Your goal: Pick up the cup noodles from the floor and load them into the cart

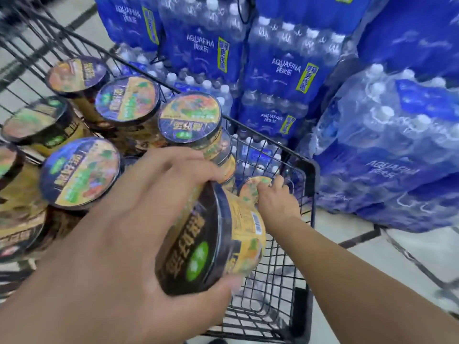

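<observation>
My left hand (119, 244) grips a black-and-yellow cup of noodles (213, 239) tilted on its side, above the near right corner of the black wire cart (304, 219). Deeper in that corner, my right hand (275, 197) holds another noodle cup (250, 188) by its lid edge, fingers curled over it. Several more cups stand upright in the cart, among them one (190, 117) in the middle and one (79, 171) to the left.
Stacked shrink-wrapped packs of blue Aquafina water bottles (285, 70) rise right behind the cart and fill the right side (387, 150). Pale tiled floor (372, 244) with dark lines shows at the right of the cart.
</observation>
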The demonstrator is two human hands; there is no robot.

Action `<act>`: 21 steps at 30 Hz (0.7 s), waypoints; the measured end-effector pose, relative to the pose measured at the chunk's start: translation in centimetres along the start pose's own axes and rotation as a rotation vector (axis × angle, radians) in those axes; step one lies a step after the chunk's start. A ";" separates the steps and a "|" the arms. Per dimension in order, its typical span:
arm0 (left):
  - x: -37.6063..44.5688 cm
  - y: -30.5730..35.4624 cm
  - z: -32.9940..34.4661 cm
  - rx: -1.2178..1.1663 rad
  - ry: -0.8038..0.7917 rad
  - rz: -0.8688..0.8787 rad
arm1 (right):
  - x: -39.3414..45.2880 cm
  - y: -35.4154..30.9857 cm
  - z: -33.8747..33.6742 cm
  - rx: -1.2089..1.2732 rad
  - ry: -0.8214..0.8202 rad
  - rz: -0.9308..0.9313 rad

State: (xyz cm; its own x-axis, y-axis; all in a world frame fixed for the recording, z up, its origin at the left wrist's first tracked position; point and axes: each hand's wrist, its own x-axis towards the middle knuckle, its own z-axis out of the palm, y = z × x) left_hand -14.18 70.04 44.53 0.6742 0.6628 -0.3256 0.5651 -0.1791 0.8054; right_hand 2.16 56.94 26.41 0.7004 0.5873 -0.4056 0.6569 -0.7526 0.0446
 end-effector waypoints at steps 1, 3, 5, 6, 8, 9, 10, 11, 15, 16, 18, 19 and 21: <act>0.5 0.0 0.3 -0.082 -0.025 0.040 | 0.4 0.0 0.6 0.010 -0.015 0.018; -1.8 -0.8 0.8 -0.098 -0.248 0.113 | 1.2 0.0 1.9 0.023 -0.059 0.058; -3.3 -0.6 1.2 -0.053 -0.275 0.183 | 1.5 0.3 3.2 -0.032 -0.120 0.051; -3.6 -0.7 0.8 0.024 -0.203 0.383 | 1.4 0.5 3.7 -0.076 -0.150 0.035; -2.7 -0.5 1.4 0.197 -0.121 0.546 | 0.8 0.9 3.6 -0.146 -0.185 -0.008; -2.9 -1.3 1.8 0.271 -0.090 0.604 | 0.2 1.1 3.0 -0.156 -0.171 -0.040; -3.6 -1.6 2.1 0.352 -0.096 0.669 | -0.3 1.5 2.2 -0.148 -0.130 -0.074; -3.8 -1.6 2.6 0.403 -0.096 0.696 | -1.0 2.1 1.1 -0.113 -0.062 -0.101; -4.9 0.8 4.9 0.613 -0.189 0.691 | -6.3 7.5 -3.8 0.274 0.366 -0.144; -4.9 1.2 6.0 0.672 -0.248 0.671 | -8.4 9.4 -5.0 0.381 0.451 -0.119; -4.5 1.3 9.1 0.864 -0.312 0.657 | -12.7 13.7 -6.1 0.562 0.557 -0.030; -4.1 0.8 11.0 0.959 -0.362 0.649 | -14.9 15.8 -6.0 0.619 0.583 0.023; -3.1 -0.6 14.8 1.092 -0.441 0.599 | -19.0 19.4 -4.6 0.693 0.629 0.108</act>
State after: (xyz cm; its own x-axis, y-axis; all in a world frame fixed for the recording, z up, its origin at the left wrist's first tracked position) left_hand -9.62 57.29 37.69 0.9322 0.0227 -0.3614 0.0773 -0.9875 0.1373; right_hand 2.84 32.53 39.20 0.9027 0.4048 0.1458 0.4092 -0.7030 -0.5816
